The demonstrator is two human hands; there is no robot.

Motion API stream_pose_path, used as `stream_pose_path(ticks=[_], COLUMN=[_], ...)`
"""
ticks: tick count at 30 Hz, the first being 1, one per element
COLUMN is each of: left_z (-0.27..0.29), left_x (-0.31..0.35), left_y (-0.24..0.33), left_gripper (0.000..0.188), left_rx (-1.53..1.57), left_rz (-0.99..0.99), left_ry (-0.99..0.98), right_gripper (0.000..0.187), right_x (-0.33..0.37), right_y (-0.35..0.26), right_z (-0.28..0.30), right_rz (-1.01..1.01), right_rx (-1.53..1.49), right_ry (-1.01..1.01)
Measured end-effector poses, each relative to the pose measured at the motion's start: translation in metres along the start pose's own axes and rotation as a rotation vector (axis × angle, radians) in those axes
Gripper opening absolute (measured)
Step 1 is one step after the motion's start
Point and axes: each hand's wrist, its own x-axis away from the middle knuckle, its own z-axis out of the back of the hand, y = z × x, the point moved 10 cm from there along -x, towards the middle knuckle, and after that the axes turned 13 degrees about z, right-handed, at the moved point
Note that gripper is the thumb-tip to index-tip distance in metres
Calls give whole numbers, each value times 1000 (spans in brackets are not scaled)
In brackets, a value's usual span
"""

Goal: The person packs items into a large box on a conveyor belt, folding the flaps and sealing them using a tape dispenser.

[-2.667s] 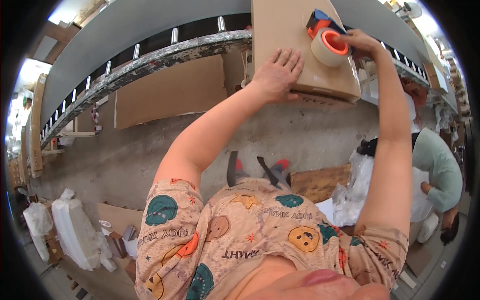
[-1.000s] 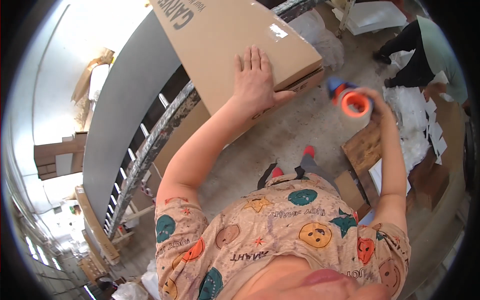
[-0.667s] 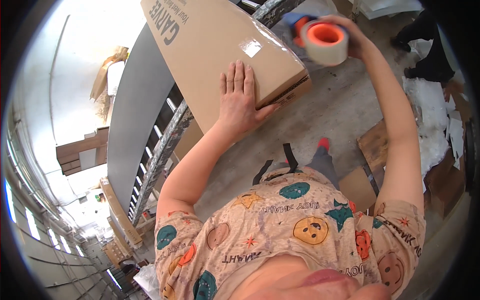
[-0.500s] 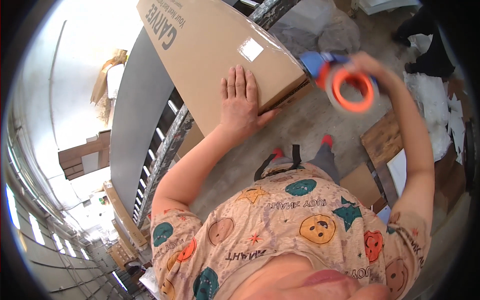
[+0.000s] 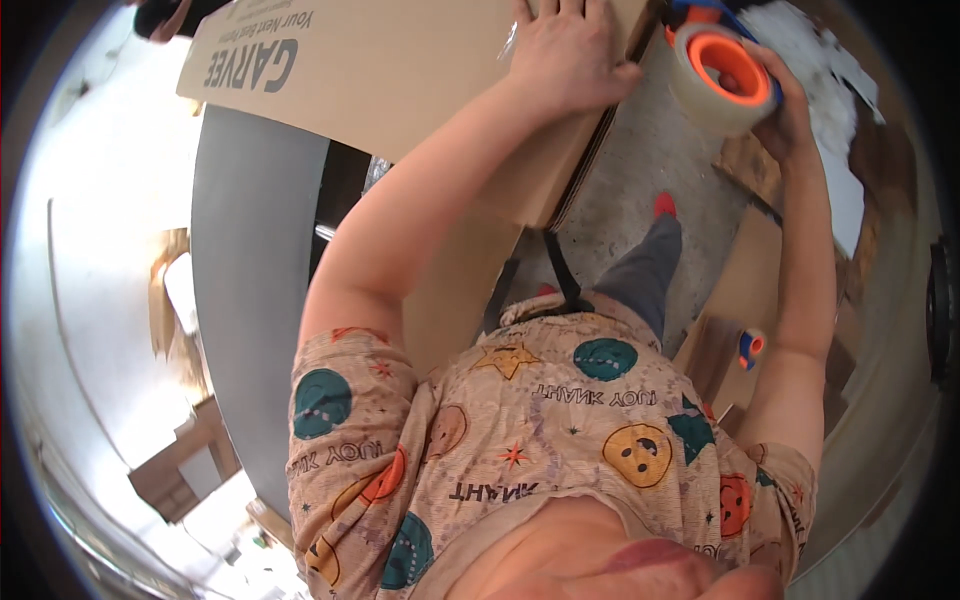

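A long brown cardboard box (image 5: 390,80) lies before me, its near end facing my body. My left hand (image 5: 565,55) rests palm down on its top by the right edge, fingers spread, some fingertips cut off by the picture's upper rim. In my right hand (image 5: 787,112) I grip a blue-framed tape dispenser (image 5: 722,117) carrying a wide roll of clear tape on an orange hub. It is held in the air to the right of the box, apart from it.
A long grey panel (image 5: 250,215) runs along the left. Another small blue-and-orange tape dispenser (image 5: 748,350) sits among cardboard at my right. White packing scraps (image 5: 815,75) lie at the far right. A person (image 5: 160,18) is partly visible at the far left.
My view has shifted, and the box sits farther left in it. My left hand stays on the box near its right edge. The tape dispenser appears higher, its roll facing me more.
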Motion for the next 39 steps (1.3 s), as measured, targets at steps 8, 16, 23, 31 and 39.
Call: stream_pose_path(ticks=[8, 16, 23, 31, 39], left_z=[45, 77, 50, 32, 1], left_x=[22, 93, 177, 66, -45], left_y=[-13, 29, 21, 45, 14], left_gripper=[93, 64, 77, 85, 54], left_rx=[562, 164, -355, -235, -307], left_rz=[71, -598, -988, -695, 30], left_ry=[-63, 128, -394, -96, -581], right_gripper=[55, 55, 51, 53, 39], right_x=[206, 243, 209, 227, -13], right_y=[26, 113, 157, 115, 62], right_z=[-164, -272, -261, -41, 64], right_rz=[107, 68, -54, -423, -287], right_rx=[441, 396, 118, 64, -147], right_ry=[-76, -162, -219, -120, 51])
